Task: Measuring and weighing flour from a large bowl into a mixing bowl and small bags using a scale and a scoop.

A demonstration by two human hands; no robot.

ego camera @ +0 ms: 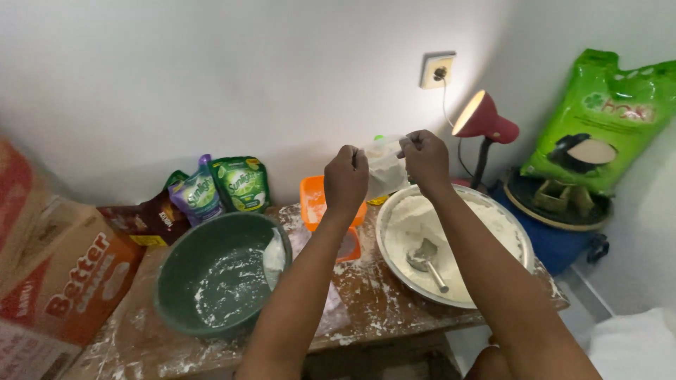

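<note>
My left hand (pixel 346 171) and right hand (pixel 424 156) each pinch the plastic bag (pixel 386 169) mouth, holding it above the flour bowl (pixel 522 239) so spills land inside.

A dark green round plastic basin (pixel 218 278) carries white streaks. The silver metal bowl (pixel 517 232) holds white flour (pixel 451 229). An orange plastic tub (pixel 312 200) sits beside two bright green pouches (pixel 243 183); the lamp shade (pixel 486 118) is red.

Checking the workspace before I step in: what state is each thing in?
plastic bag: part filled, held up by both hands
left hand: gripping bag
right hand: gripping bag
metal basin: full of flour, scoop lying in it
green bowl: nearly empty, floury
lamp: on
table: flour-dusted
</note>
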